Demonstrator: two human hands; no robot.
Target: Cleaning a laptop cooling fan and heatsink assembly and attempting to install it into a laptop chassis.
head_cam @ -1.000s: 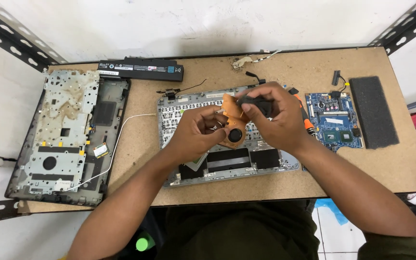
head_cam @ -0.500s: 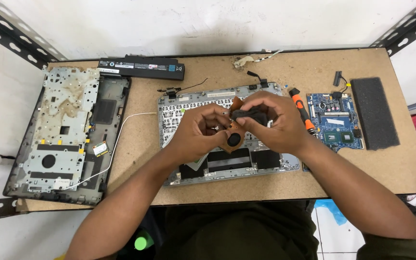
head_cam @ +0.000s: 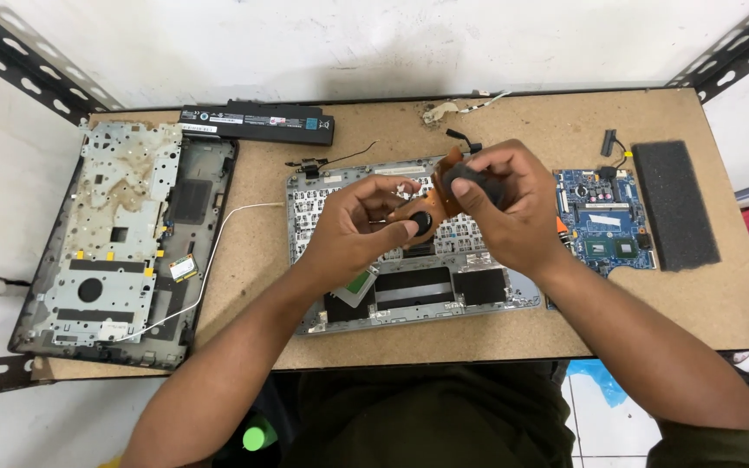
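- Cooling assembly [head_cam: 433, 204]: a copper-coloured heat pipe with a dark round pad at its lower end and a black fan housing at its upper end; held in the air between both hands, above the keyboard frame, tilted from lower left to upper right.
- Left hand [head_cam: 361, 227]: closed on the lower, copper end of the cooling assembly, thumb and fingertips pinched beside the round pad.
- Right hand [head_cam: 506, 210]: clamped around the black fan housing, thumb on top, fingers wrapped behind; the two hands are close together, joined by the part.
- Keyboard frame [head_cam: 409, 286]: silver-grey metal and plastic shell, rectangular, with a grid of key cut-outs and black rectangular patches; lying flat directly beneath both hands.
- Circuit board [head_cam: 604, 227]: blue, with small chips and connectors; just beside the right hand, on its outer side.
- Foam pad [head_cam: 674, 204]: black, rectangular, porous texture; beyond the circuit board, well apart from the right hand.
- Laptop base shell [head_cam: 123, 243]: dark casing with a stained perforated metal plate and a thin white wire; well apart from the left hand, on its outer side.
- Battery pack [head_cam: 257, 124]: long black bar; beyond the left hand, near the far edge.
- Tabletop [head_cam: 253, 295]: brown particle board, matte and speckled.
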